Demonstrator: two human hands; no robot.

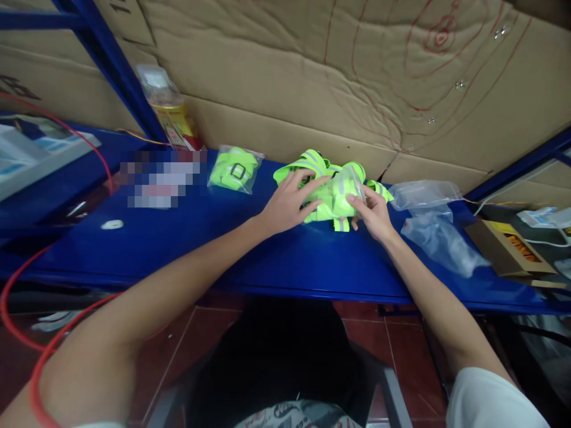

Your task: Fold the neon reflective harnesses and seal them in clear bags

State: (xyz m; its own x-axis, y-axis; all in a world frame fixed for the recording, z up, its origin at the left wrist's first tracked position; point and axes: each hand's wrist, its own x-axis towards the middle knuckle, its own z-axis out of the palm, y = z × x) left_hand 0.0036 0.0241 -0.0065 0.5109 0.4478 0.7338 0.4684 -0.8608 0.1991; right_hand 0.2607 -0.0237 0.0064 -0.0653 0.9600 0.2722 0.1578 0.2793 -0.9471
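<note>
A clear bag with folded neon-yellow strap (343, 191) inside is gripped at its right edge by my right hand (375, 213), thumb on top. My left hand (288, 203) rests with spread fingers against the bag's left side and the strap around it. Behind and beneath the bag lies a loose pile of neon-yellow straps (310, 159) with grey reflective stripes, partly hidden by my hands. Further left on the blue table (223, 249) sits another bagged neon strap (235, 170) with a black buckle.
Clear plastic bags (446, 241) lie right of my right hand, beside an open cardboard box (513, 249). A bottle (172, 113) stands at the back left. A small white object (112, 224) and a red hose (13, 279) are at left. Cardboard (267, 71) lines the back.
</note>
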